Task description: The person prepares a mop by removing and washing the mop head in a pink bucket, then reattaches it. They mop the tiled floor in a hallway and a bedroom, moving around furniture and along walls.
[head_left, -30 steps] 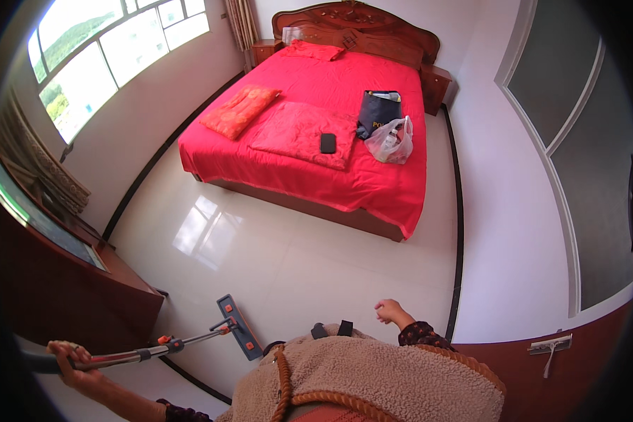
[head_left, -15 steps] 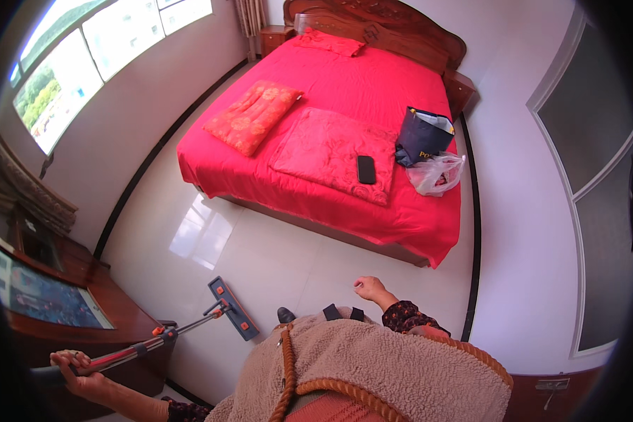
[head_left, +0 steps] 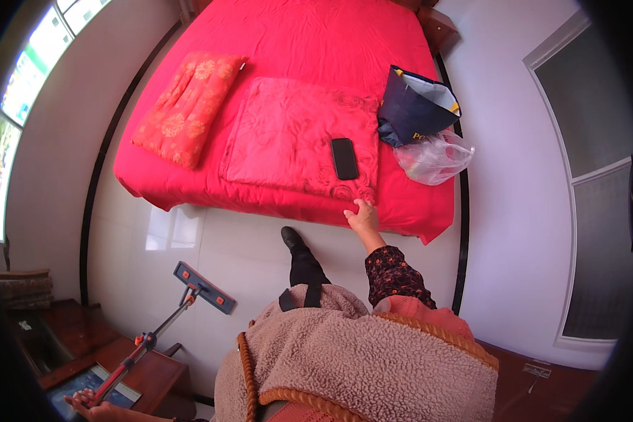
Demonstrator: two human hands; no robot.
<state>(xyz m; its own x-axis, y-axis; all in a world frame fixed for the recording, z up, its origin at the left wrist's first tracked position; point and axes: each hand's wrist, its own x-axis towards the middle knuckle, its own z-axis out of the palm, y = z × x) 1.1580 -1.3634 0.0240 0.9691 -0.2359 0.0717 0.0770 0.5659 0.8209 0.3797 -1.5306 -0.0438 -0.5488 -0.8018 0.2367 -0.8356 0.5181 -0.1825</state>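
Toward six o'clock, nearest the camera, a tan fleece garment with thick orange-brown cord covers the person's body. Between seven and eight o'clock, at the dark rim of the view, the left hand has its fingers wrapped around the pole of a mop. That pole slants up past a brown wooden cabinet to the flat grey mop head, which is at eight o'clock over the pale tiled floor. Just off centre toward eight, a dark shoe points at the bed.

Close to the centre on the three o'clock side, the right hand stretches out from a dark flowered sleeve, its fingers loosely bent and free. They are at the near edge of the red bed; whether they touch the cloth, I cannot tell.

Beyond the fingertips, at one o'clock, a black phone lies on a folded pink-red blanket. At two o'clock sits a clear plastic bag, touching a dark blue bag behind it. An orange patterned cushion lies at ten o'clock. Farther, toward one, stands a wooden nightstand.
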